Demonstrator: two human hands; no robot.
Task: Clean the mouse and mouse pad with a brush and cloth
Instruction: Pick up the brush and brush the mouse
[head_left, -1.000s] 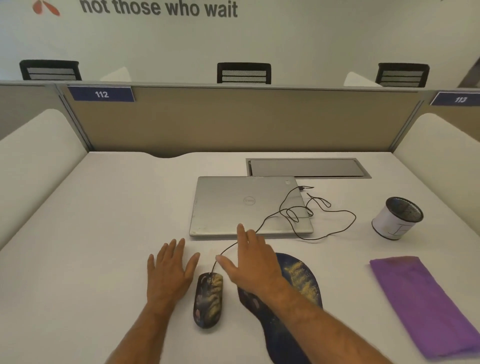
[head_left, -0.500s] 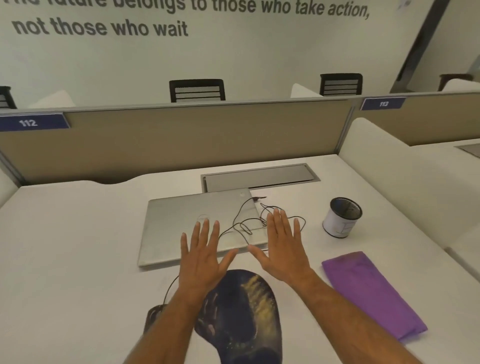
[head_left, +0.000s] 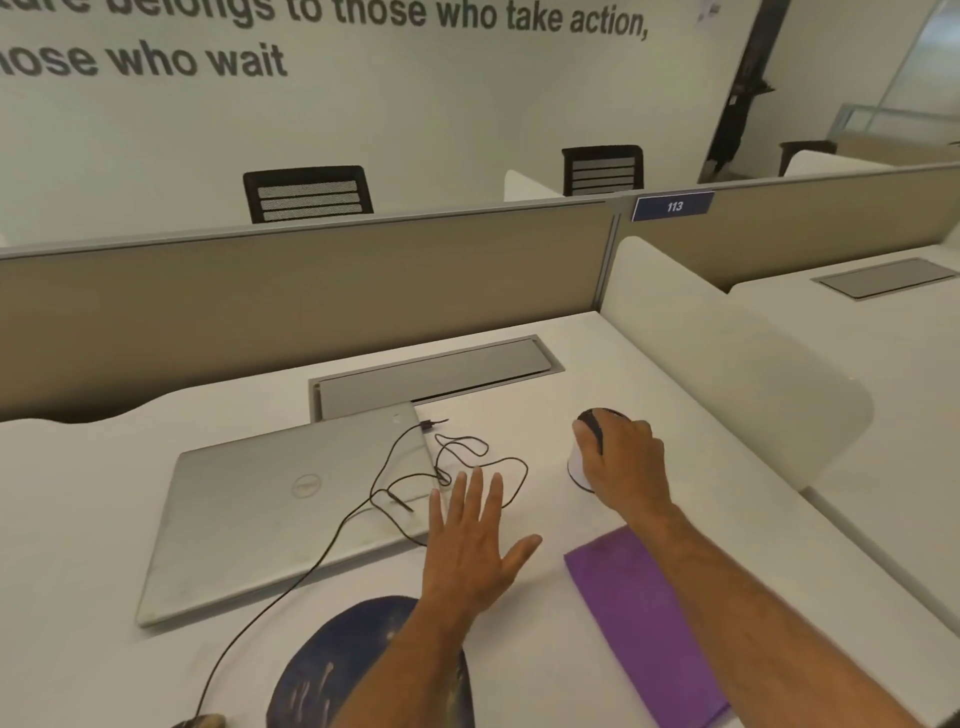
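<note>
- Preparation step: right hand (head_left: 626, 467) closes around the white round cup (head_left: 577, 470), probably to get the brush.
- Left hand (head_left: 475, 545) hovers flat, fingers spread, empty.
- Dark patterned mouse (head_left: 205, 721) and dark blue oval mouse pad (head_left: 332, 670) wait at the near counter (head_left: 78, 519) edge; folded purple cloth (head_left: 649, 618) lies untouched.

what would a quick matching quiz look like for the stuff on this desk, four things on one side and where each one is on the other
Things:
1. laptop
2. purple cloth
3. white cup
4. mouse pad

Places or states:
A. gripped by the right hand
B. at the near edge, partly under the left forearm
C. shut, with the mouse cable lying across its lid
D. lying flat at the right, beside the right forearm

Pairs: 1-C, 2-D, 3-A, 4-B
</note>
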